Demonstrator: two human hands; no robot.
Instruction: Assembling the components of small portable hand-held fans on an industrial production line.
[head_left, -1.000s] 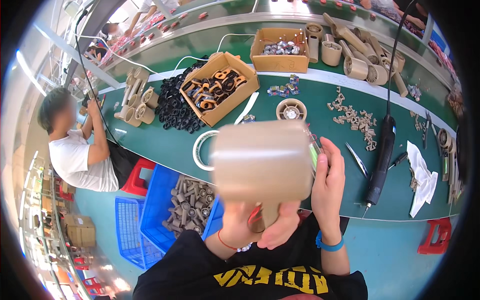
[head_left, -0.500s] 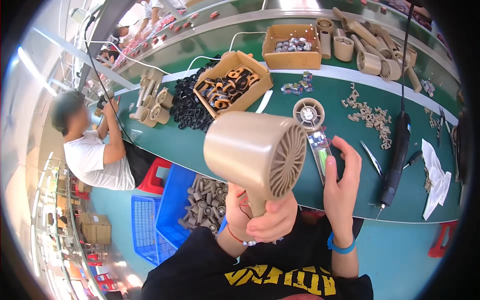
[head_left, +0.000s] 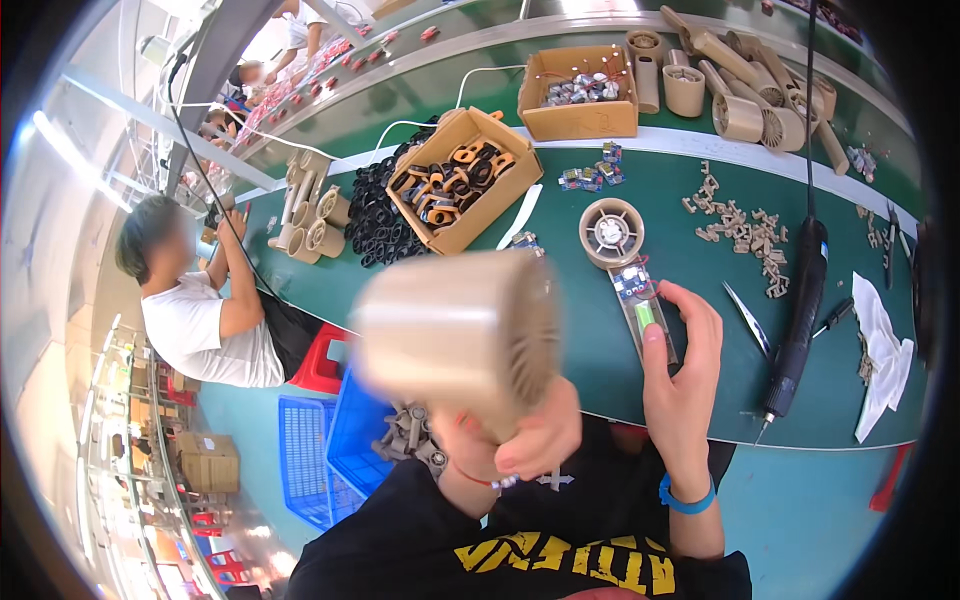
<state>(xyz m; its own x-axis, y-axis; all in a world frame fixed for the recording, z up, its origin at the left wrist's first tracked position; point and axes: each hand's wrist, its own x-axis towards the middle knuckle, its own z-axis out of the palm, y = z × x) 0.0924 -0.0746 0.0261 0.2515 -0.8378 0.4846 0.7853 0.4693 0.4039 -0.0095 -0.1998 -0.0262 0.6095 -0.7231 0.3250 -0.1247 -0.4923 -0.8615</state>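
Note:
My left hand (head_left: 530, 440) is wrapped round the handle of a tan handheld fan (head_left: 440, 335), which is raised in front of me and blurred by motion. Its slatted grille faces right. My right hand (head_left: 685, 375) has its fingers apart, thumb and forefinger beside the handle of an open tan fan (head_left: 612, 232) lying on the bench. A circuit board (head_left: 632, 283) with red wires and a green battery (head_left: 645, 317) show in that handle. Whether my thumb touches it, I cannot tell.
A black electric screwdriver (head_left: 797, 325) hangs by its cord at right, near tweezers (head_left: 748, 318) and white paper (head_left: 882, 350). Small tan parts (head_left: 740, 235), cardboard boxes (head_left: 470, 235) of parts and fan housings (head_left: 740, 115) lie beyond. A blue crate (head_left: 350, 440) and a co-worker (head_left: 205, 300) are left.
The fan in my left hand has moved left and slightly down. My right thumb and forefinger have moved slightly closer to the open fan's handle.

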